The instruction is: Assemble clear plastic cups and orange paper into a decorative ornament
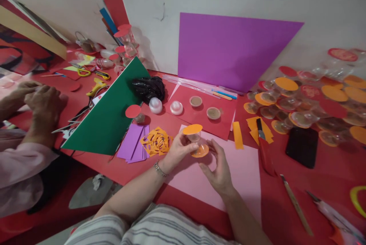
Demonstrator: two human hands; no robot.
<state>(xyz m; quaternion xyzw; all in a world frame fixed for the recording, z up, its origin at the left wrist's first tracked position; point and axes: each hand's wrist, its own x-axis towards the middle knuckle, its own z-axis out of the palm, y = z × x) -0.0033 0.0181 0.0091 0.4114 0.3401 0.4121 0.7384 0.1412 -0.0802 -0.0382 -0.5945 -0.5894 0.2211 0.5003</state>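
My left hand [180,149] is closed around the waist of a clear plastic hourglass [194,137], which has an orange disc at its top and another at its base. It is held slightly tilted above a pale pink sheet [243,176]. Just right of its base, my right hand [219,168] is open, thumb and fingers apart and curved; whether a fingertip touches the hourglass I cannot tell. Orange paper cut-offs [156,141] and purple paper strips [133,144] lie left of my hands. Beyond them are two small cups of sand-like filling [213,113] and two clear domed pieces [176,108].
Many finished-looking hourglasses [286,96] are stacked at the right. A black phone [302,146], a red cutter [265,153] and a wooden-handled knife [297,205] lie nearby. A green board [111,111] leans at the left; past it are a co-worker's hands [42,98]. A purple board [228,50] stands against the wall.
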